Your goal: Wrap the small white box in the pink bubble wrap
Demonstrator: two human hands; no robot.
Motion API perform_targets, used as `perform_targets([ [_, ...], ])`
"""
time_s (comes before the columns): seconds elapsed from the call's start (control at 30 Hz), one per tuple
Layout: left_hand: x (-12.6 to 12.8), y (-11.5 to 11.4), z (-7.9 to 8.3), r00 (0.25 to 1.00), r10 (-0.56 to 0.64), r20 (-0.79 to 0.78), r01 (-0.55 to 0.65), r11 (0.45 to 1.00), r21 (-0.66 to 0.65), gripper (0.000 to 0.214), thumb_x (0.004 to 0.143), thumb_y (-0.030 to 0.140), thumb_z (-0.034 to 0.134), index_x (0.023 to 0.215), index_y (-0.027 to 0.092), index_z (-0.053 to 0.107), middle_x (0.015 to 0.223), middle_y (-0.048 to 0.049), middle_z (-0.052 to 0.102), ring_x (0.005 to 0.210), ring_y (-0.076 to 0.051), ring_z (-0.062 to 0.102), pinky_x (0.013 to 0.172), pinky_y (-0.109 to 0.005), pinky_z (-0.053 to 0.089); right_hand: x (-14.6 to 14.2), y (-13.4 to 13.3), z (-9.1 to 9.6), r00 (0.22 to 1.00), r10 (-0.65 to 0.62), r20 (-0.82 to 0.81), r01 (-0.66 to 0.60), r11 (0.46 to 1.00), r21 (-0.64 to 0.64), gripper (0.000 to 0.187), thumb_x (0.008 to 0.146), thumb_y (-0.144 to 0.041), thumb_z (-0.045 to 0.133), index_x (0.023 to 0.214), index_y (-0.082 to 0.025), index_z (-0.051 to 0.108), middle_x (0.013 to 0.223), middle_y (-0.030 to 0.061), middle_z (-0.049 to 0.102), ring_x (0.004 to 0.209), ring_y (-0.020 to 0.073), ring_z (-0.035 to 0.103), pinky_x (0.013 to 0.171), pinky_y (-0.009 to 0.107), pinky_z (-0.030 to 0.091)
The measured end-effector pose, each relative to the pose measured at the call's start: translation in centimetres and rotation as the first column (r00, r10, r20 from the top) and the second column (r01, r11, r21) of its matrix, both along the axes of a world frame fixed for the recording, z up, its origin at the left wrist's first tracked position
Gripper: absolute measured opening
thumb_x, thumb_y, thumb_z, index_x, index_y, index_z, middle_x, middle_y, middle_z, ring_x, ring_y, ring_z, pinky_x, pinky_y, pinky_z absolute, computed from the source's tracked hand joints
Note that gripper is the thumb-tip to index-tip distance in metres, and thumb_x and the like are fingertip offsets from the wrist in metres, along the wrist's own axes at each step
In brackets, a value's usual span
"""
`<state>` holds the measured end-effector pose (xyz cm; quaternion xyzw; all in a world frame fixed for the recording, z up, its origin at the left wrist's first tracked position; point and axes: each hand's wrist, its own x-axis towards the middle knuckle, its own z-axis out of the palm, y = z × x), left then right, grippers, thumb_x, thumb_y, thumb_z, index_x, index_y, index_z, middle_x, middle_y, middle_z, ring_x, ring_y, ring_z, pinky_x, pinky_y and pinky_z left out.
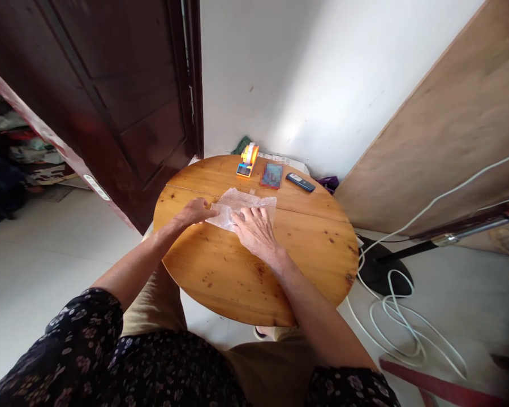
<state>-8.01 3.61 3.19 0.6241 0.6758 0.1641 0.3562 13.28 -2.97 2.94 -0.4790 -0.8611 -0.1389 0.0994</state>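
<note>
A clear sheet of bubble wrap (246, 199) lies crumpled near the middle of the round wooden table (314, 243). At its left edge my left hand (194, 211) is closed, thumb and fingers pinching the plastic. My right hand (255, 230) rests on the front part of the sheet, fingers bent down onto it and thumb pointing left. Some of the wrap is folded over between the two hands. Whether anything lies inside the fold is hidden.
Behind the wrap stand an orange tape dispenser (248, 160), a blurred blue-and-red packet (272, 176) and a dark handset (300, 182). A white wall rises at the table's back. To the right, a white cable (396, 305) coils on the floor beside a black round base (388, 271).
</note>
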Motion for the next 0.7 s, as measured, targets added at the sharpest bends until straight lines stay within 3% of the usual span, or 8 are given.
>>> perform_targets([
  [0.13,0.7,0.3,-0.2,0.989,0.031,0.142,-0.021,0.997,-0.076,0.031,0.065,0.031,0.078,0.088,0.017,0.064,0.051,0.0045,0.057,0.043,-0.012,0.052,0.045,-0.023,0.033,-0.1,0.0,0.0,0.999,0.006,0.038,-0.006,1.0,0.007,0.032,0.1,-0.028,0.051,0.129,-0.023,0.063,0.108,0.0136,0.065,0.1,0.0291,0.054,0.091,0.045,0.033],
  [0.27,1.1,0.1,-0.2,0.947,0.036,0.32,0.007,0.991,-0.132,0.022,0.065,0.026,0.076,0.063,0.018,0.055,0.044,0.0046,0.05,0.041,-0.009,0.045,0.045,-0.023,0.032,-0.3,-0.1,0.2,0.999,0.009,0.047,-0.009,1.0,0.006,0.028,0.101,-0.027,0.046,0.118,-0.022,0.068,0.109,0.0145,0.064,0.103,0.0295,0.054,0.091,0.045,0.033],
  [0.4,2.2,-0.4,0.2,0.887,0.082,0.454,-0.039,0.994,-0.103,0.018,0.066,0.024,0.073,0.064,0.017,0.056,0.05,0.0042,0.055,0.044,-0.008,0.047,0.045,-0.021,0.035,-0.3,-0.2,0.4,1.0,0.009,0.015,-0.009,1.0,-0.013,0.026,0.102,-0.03,0.047,0.117,-0.023,0.067,0.112,0.0135,0.065,0.106,0.0291,0.054,0.092,0.044,0.032],
  [0.53,4.5,-1.2,0.8,0.883,0.018,0.468,-0.018,1.0,-0.005,0.012,0.07,0.019,0.067,0.065,0.016,0.057,0.054,0.0042,0.058,0.047,-0.008,0.051,0.044,-0.018,0.036,-0.2,0.0,0.3,0.998,-0.027,-0.065,0.023,0.998,-0.066,0.034,0.098,-0.033,0.055,0.127,-0.017,0.06,0.115,0.0147,0.068,0.109,0.031,0.055,0.093,0.043,0.033],
  [0.7,5.9,-2.1,1.7,0.92,-0.092,0.382,0.09,0.996,0.023,0.011,0.073,0.012,0.057,0.062,0.016,0.057,0.048,0.0036,0.055,0.045,-0.009,0.052,0.048,-0.019,0.043,0.1,0.4,0.1,0.982,-0.048,-0.183,0.029,0.994,-0.103,0.049,0.09,-0.028,0.063,0.134,-0.01,0.052,0.117,0.0185,0.07,0.11,0.0328,0.058,0.096,0.044,0.032],
])
